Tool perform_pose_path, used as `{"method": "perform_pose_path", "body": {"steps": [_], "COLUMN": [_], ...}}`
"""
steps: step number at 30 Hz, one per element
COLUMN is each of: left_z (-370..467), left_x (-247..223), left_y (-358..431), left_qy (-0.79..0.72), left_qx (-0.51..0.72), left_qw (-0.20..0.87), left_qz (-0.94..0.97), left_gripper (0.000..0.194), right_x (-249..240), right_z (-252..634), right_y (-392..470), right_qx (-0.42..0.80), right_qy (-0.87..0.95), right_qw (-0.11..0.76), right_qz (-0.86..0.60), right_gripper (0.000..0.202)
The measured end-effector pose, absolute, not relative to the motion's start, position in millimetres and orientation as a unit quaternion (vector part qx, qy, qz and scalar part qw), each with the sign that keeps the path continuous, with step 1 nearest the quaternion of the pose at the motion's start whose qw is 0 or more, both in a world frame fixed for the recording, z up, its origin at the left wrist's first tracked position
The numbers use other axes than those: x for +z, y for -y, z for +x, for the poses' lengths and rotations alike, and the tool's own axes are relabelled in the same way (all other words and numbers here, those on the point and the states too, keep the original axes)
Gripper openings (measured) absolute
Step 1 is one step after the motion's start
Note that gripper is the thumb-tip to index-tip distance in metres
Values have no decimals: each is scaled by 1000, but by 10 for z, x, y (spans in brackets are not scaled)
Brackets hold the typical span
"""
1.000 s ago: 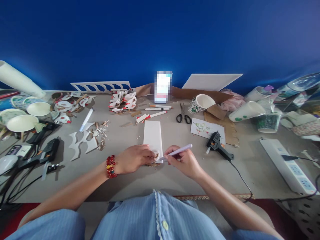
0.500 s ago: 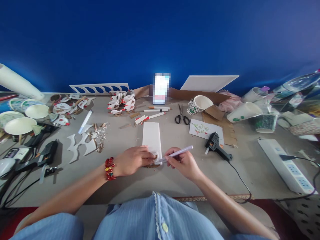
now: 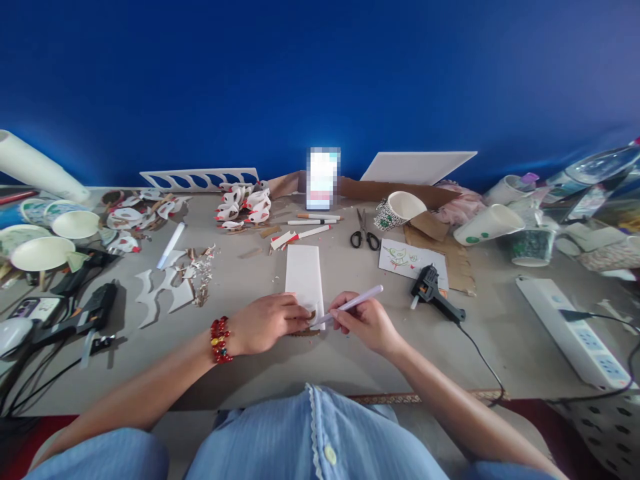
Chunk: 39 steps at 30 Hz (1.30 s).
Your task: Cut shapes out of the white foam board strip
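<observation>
A white rectangular board [image 3: 304, 270] lies lengthwise in front of me. My left hand [image 3: 265, 322], with a red bead bracelet at the wrist, presses its closed fingers on the near end of the board, around a small brown piece [image 3: 313, 314] that is mostly hidden. Pinched in my right hand [image 3: 365, 323] is a pale lilac pen [image 3: 360, 298], its tip at the board's near right corner, close to my left fingertips. A brown scrap edge shows under the near end of the board.
White bird shapes [image 3: 245, 203] stand behind markers [image 3: 313, 222]. Scissors [image 3: 365, 230], a patterned cup [image 3: 400, 210], a glue gun [image 3: 435, 293] and a power strip [image 3: 575, 333] are at right. Cut white scraps [image 3: 155, 293], cups [image 3: 43, 253] and another glue gun [image 3: 95, 310] lie left.
The pen in my right hand has shifted very slightly left and tilted a little more upright. My left hand has barely moved and stays on the board.
</observation>
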<state>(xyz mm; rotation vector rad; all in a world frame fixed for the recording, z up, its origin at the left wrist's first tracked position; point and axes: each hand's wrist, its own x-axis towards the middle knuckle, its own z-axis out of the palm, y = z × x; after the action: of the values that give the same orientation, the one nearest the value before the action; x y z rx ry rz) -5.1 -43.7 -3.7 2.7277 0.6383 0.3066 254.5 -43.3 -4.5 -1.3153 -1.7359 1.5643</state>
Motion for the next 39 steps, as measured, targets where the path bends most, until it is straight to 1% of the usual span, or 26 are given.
{"method": "perform_pose_path", "body": {"steps": [8, 15, 20, 26, 35, 39], "left_z": [-63, -65, -57, -59, -83, -83], "left_x": [-24, -40, -36, -44, -96, -95], "left_y": [443, 452, 457, 461, 443, 449], "left_qy": [-219, -219, -225, -224, -223, -231], "left_qx": [109, 112, 111, 110, 79, 83], "left_qw": [175, 167, 164, 153, 179, 181], "left_qz": [954, 955, 954, 956, 955, 952], "left_gripper": [37, 34, 31, 31, 44, 44], "right_x": [57, 96, 127, 199, 131, 111], "right_z": [2513, 2516, 2497, 2445, 2484, 2507], "right_y": [347, 255, 180, 125, 63, 81], "right_qx": [529, 525, 497, 468, 509, 522], "right_qy": [679, 689, 719, 753, 724, 715], "right_qw": [197, 195, 193, 168, 164, 167], "right_qz": [-469, -459, -446, -431, -435, -434], "right_gripper": [17, 11, 6, 7, 6, 6]}}
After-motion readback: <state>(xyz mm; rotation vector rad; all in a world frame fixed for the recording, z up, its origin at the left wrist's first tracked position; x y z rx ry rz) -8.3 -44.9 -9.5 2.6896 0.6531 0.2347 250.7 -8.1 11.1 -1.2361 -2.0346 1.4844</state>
